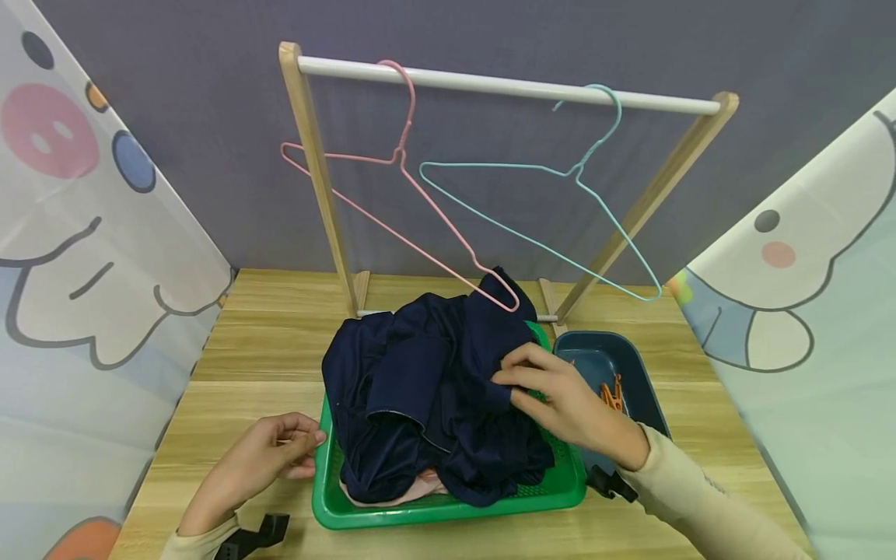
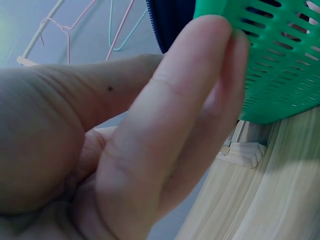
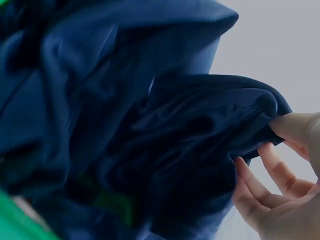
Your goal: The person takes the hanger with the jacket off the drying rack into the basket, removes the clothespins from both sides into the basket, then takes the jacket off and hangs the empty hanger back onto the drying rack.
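A navy zip-up jacket [image 1: 420, 365] lies bunched in a green plastic basket [image 1: 448, 513], with some pale pink cloth [image 1: 420, 488] under its front edge. My right hand [image 1: 553, 389] pinches a fold of the jacket near the basket's right side; thumb and fingers hold the dark fabric [image 3: 200, 115] in the right wrist view. At the basket's left rim, my left hand [image 1: 269, 451] grips the edge lightly between thumb and fingertips. The left wrist view shows those fingers [image 2: 165, 110] against the slotted green wall [image 2: 280, 50].
Behind the basket stands a rack with a white rail [image 1: 504, 84] and wooden posts. A pink hanger [image 1: 441, 214] and a light blue hanger [image 1: 539, 241] hang from it. Right of the basket is a dark blue tray [image 1: 647, 389] with orange clothespins [image 1: 612, 393].
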Demonstrator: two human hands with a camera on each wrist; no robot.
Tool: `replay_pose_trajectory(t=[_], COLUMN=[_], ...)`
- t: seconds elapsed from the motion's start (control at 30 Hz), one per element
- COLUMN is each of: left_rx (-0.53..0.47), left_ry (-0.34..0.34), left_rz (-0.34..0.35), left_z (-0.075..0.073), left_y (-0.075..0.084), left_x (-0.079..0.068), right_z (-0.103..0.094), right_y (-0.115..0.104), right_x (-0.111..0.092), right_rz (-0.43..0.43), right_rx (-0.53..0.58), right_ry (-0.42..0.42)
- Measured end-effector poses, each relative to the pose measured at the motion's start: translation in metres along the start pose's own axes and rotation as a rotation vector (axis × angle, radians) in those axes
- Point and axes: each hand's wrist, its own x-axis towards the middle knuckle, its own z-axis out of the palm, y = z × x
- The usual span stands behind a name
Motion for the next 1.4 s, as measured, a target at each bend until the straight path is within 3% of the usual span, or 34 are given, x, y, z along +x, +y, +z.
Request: replay_pose_trajectory(t=[0.13,0.3,0.4,0.5,0.63,0.77,0.93,1.13,1.23,1.4], left_rx=[0.012,0.026,0.033,0.032,0.032,0.042,0.035,0.0,-0.01,-0.015], left_ry=[0.002,0.01,0.014,0.01,0.004,0.003,0.005,-0.021,-0.035,-0.045], left_rz=[0.007,0.005,-0.002,-0.004,-0.005,-0.006,-0.015,0.0,0.01,0.008], left_z=[0.0,0.0,0.0,0.001,0.001,0.0,-0.001,-0.003,-0.004,-0.005], left_y=[0.0,0.0,0.001,0.0,0.001,0.002,0.001,-0.002,-0.003,-0.004], left_x=[0.0,-0.001,-0.001,0.0,0.001,0.001,0.001,0.001,0.002,0.003], right_z=[0.007,0.02,0.03,0.038,0.051,0.071,0.076,0.044,0.021,-0.004], right_y=[-0.015,-0.025,-0.026,-0.022,-0.011,0.003,0.009,0.005,0.012,0.041], right_x=[0.003,0.006,0.007,0.009,0.016,0.024,0.031,0.035,0.038,0.042], right_rz=[-0.077,-0.136,-0.091,0.001,0.101,0.124,0.115,0.146,0.142,0.131], right_rx=[0.031,-0.013,-0.174,-0.309,-0.345,-0.373,-0.387,-0.267,-0.222,-0.265], right_ry=[-0.063,-0.263,-0.404,-0.604,-0.864,-0.972,-0.994,-0.937,-0.821,-0.5])
